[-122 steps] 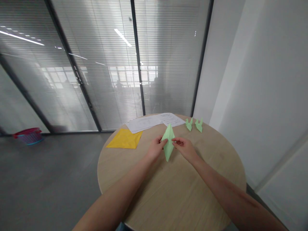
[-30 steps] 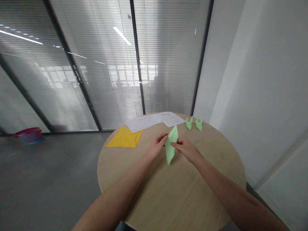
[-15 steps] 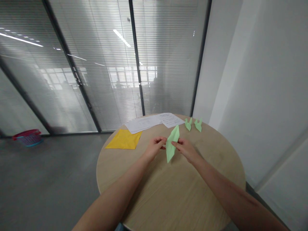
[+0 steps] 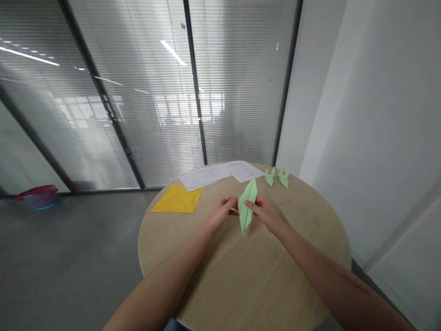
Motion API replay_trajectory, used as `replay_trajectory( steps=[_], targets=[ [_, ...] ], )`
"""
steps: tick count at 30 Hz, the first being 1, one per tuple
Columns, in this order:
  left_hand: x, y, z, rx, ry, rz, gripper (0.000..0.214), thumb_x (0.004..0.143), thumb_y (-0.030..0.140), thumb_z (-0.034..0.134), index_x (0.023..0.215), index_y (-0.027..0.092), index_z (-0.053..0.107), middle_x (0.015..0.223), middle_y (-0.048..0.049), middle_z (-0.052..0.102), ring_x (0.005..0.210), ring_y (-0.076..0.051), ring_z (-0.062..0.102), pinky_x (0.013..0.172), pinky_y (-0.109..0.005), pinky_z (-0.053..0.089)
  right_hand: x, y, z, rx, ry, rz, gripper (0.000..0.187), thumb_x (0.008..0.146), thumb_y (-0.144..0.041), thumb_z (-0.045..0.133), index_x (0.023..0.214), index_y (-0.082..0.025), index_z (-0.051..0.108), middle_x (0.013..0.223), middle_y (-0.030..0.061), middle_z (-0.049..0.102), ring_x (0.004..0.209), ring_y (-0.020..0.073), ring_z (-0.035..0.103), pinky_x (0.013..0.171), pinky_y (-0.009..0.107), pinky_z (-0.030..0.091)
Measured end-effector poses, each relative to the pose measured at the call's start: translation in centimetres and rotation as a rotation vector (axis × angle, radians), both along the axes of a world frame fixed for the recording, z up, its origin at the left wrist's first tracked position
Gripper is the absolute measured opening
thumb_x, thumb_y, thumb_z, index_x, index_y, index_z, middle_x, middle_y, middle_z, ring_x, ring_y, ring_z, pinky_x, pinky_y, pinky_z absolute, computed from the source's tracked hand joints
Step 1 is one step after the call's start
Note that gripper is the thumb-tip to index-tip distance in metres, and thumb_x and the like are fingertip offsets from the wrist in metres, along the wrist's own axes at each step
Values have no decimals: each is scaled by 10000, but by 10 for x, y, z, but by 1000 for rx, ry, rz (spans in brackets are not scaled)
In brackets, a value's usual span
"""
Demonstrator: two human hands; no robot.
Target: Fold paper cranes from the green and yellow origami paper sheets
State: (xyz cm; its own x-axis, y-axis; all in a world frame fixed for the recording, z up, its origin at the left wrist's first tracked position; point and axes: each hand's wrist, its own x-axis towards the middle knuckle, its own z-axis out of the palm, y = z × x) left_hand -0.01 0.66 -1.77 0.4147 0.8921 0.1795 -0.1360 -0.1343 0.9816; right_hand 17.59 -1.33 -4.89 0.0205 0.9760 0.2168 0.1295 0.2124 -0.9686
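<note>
A light green folded paper (image 4: 246,212), long and diamond-shaped, is held up over the round table between my two hands. My right hand (image 4: 266,213) pinches it from the right, with the thumb across its front face and the other fingers partly hidden behind. At its left edge, my left hand (image 4: 223,211) has its fingers closed against the paper. Past my hands, two small green paper birds (image 4: 270,177) stand side by side near the table's far right edge.
The round wooden table (image 4: 262,280) carries a yellow sheet or envelope (image 4: 178,199) on the left and white printed papers (image 4: 206,177) at the back. On the floor at far left sits a red and blue basket (image 4: 40,197). Glass panels with blinds and a white wall (image 4: 386,138) stand close behind.
The green paper has tilted slightly, its lower tip shifting a little to the right. Both hands keep their hold on it almost in the same place.
</note>
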Motion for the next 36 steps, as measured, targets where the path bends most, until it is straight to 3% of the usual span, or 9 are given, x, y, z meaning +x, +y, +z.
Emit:
replay_trajectory(
  steps=[6, 13, 18, 27, 32, 36],
  targets=[
    [2, 2, -6, 44, 56, -61, 380, 764, 517, 639, 726, 146, 568, 686, -11, 561, 648, -128, 544, 632, -269, 484, -2, 3, -6, 17, 49, 48, 386, 751, -505, 652, 916, -156, 649, 865, 60, 674, 738, 170, 583, 657, 264, 440],
    [5, -1, -8, 238, 183, 34, 405, 764, 556, 641, 796, 176, 502, 673, 16, 523, 600, -113, 509, 545, -229, 422, -7, -1, -3, -1, 69, 51, 376, 725, -518, 679, 778, -152, 607, 663, 1, 559, 566, 109, 454, 521, 228, 327],
    [3, -2, -6, 282, 309, -7, 437, 831, 577, 524, 696, 162, 545, 599, 13, 500, 568, -120, 481, 525, -238, 377, -9, -8, 7, -114, 143, 113, 430, 692, -557, 700, 749, -156, 556, 566, -49, 417, 482, 66, 319, 440, 212, 186],
    [2, 5, -9, 346, 369, 47, 443, 856, 546, 485, 644, 160, 539, 571, 20, 477, 550, -116, 442, 524, -240, 326, -9, -7, 4, -190, 266, 207, 475, 679, -608, 687, 778, -171, 531, 598, -52, 405, 494, 64, 323, 420, 201, 145],
    [0, 6, -8, 404, 456, 113, 420, 851, 497, 497, 603, 160, 537, 562, 19, 468, 556, -116, 426, 527, -242, 297, -7, -7, 3, -121, 116, 158, 463, 698, -609, 673, 762, -161, 577, 569, -40, 421, 498, 78, 332, 445, 216, 186],
    [-1, 7, -9, 386, 421, 107, 363, 827, 488, 542, 682, 158, 585, 598, 8, 530, 569, -126, 470, 543, -241, 337, -5, -6, 2, -76, -10, 150, 432, 711, -584, 670, 716, -156, 607, 555, -22, 456, 507, 91, 338, 471, 232, 219]
  ],
)
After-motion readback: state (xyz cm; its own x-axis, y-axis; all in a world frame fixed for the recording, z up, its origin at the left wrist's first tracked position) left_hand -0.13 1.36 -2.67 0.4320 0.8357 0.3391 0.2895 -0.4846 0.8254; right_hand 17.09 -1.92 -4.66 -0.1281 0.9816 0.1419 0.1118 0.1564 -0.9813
